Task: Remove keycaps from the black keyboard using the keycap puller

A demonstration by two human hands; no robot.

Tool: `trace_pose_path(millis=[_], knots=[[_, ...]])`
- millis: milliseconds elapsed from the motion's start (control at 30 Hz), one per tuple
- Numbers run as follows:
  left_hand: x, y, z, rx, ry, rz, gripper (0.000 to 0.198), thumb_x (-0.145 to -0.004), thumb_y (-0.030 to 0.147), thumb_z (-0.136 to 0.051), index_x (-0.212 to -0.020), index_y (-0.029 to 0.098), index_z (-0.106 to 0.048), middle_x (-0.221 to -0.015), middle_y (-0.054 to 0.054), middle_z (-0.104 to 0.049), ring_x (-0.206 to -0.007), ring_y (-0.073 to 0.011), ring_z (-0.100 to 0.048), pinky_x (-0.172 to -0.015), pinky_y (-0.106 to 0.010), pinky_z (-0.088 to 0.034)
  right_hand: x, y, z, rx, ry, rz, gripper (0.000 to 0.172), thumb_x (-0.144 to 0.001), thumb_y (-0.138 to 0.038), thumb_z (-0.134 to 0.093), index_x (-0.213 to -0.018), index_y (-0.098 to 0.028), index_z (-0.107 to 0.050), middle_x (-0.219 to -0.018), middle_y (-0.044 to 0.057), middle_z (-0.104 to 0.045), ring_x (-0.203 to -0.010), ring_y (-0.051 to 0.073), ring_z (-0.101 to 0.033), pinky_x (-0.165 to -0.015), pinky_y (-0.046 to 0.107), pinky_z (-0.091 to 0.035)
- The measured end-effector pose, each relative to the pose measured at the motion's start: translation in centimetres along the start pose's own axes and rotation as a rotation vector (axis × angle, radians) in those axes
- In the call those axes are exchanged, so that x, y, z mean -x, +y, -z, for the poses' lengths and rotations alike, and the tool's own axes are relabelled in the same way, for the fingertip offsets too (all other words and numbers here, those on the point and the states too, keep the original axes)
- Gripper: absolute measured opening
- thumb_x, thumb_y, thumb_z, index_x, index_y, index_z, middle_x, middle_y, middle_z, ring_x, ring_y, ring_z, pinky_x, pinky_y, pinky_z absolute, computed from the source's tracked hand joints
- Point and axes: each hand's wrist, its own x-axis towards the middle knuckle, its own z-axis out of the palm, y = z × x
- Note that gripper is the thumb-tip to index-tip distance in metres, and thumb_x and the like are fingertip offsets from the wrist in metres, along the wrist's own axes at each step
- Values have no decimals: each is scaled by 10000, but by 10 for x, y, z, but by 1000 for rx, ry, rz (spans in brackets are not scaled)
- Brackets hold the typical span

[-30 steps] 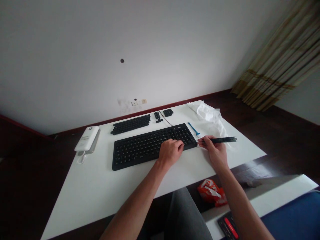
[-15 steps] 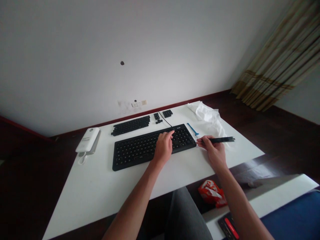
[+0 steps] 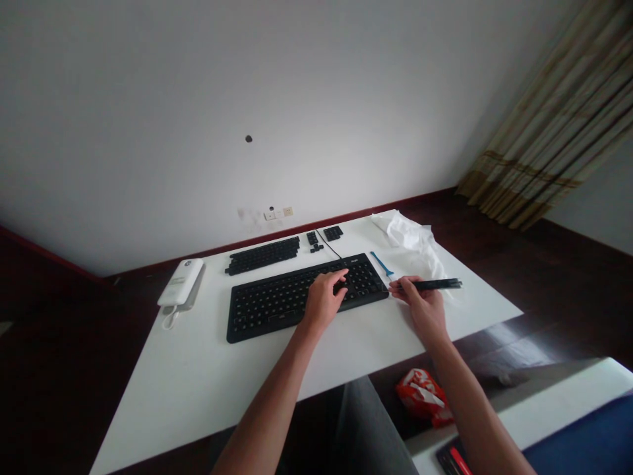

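Observation:
A black keyboard (image 3: pixel 277 297) without its keycaps lies on the white table (image 3: pixel 208 389). My left hand (image 3: pixel 324 298) is over its right-middle part, index finger stretched out and thumb apart, with nothing visible between them. By the keyboard's right end, my right hand (image 3: pixel 420 307) is closed on a slim black tool (image 3: pixel 439 284), whose kind I cannot make out. The tool's long end points right; its other end is mostly hidden by my fingers. A small blue brush (image 3: pixel 382 264) lies just beyond my right hand.
Black keycaps stand behind the keyboard in a large group (image 3: pixel 264 255) and smaller groups (image 3: pixel 333 233). White crumpled cloth or paper (image 3: pixel 410 237) is at the back right. A white power bank (image 3: pixel 182 282) with a short cable is at left. A red-and-white bag (image 3: pixel 422 396) sits below the table.
My left thumb and index finger have spread apart over the keyboard. My right hand keeps its hold on the black tool. The whole view has shifted slightly.

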Motion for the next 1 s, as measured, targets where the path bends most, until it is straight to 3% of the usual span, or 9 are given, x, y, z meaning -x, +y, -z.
trace_pose_path(millis=[100, 233, 300, 433, 533, 633, 700, 833, 1000], knots=[[-1, 3, 3, -9, -4, -31, 467, -849, 84, -789, -1278, 235, -685, -1122, -27, -749, -1043, -220, -655, -981, -397, -540, 0, -1, 0, 0, 8, -8, 397, -791, -554, -869, -886, -191, -738, -845, 67, -798, -743, 196, -764, -733, 295, -655], [2, 16, 10, -63, 66, -91, 307, -973, 233, -676, -1280, 230, -676, -1120, -55, -722, -1053, -229, -633, -989, -406, -526, 3, -4, -1, -1, 22, -9, 423, -848, -617, -785, -899, -200, -735, -904, 74, -801, -791, 206, -768, -732, 295, -643], [6, 25, 11, -111, 78, -152, 399, -994, 302, -642, -1385, 227, -612, -1184, -83, -692, -1104, -248, -611, -1021, -428, -510, 6, -9, -6, 41, -1, 11, 476, -902, -676, -682, -923, -204, -735, -952, 84, -797, -826, 221, -765, -714, 304, -635], [13, 43, 4, -198, -25, -318, 742, -984, 430, -639, -1611, 175, -336, -1362, -158, -603, -1229, -307, -563, -1069, -478, -483, 17, -29, -33, 259, -96, 116, 542, -953, -725, -545, -930, -219, -739, -915, 86, -773, -797, 247, -725, -668, 331, -603], [11, 46, 1, -218, -56, -326, 684, -1043, 352, -519, -1639, 160, -245, -1378, -166, -597, -1233, -295, -577, -1065, -461, -487, 28, -49, -65, 492, -268, 216, 490, -1001, -658, -502, -933, -235, -738, -796, 66, -737, -713, 259, -686, -658, 351, -567], [2, 34, 9, -199, -30, -253, 522, -1078, 258, -407, -1590, 181, -345, -1300, -134, -646, -1193, -261, -614, -1058, -423, -492, 35, -63, -92, 666, -419, 309, 364, -993, -562, -574, -942, -238, -733, -766, 60, -717, -746, 278, -695, -685, 357, -560], [-4, 20, 19, -140, -18, -198, 426, -1086, 265, -399, -1504, 211, -459, -1247, -104, -683, -1151, -244, -647, -1024, -387, -505, 34, -65, -101, 742, -474, 377, 292, -958, -499, -646, -1027, -229, -735, -912, 92, -748, -890, 311, -714, -791, 399, -578], [-14, -14, 40, 51, 153, 60, 295, -1094, 368, -417, -1277, 216, -590, -938, -45, -716, -842, -205, -692, -804, -301, -506, 18, -56, -92, 881, -534, 474, 455, -891, -331, -714, -1334, -238, -665, -1228, 132, -711, -1133, 339, -677, -1005, 509, -540], [-21, -47, 47, 183, 290, 186, 378, -1097, 470, -355, -1081, 176, -591, -773, -22, -635, -664, -155, -598, -627, -241, -424, -6, -37, -80, 976, -830, 604, 548, -814, -142, -720, -1348, -262, -688, -1431, 113, -636, -1306, 320, -605, -1149, 518, -456]])
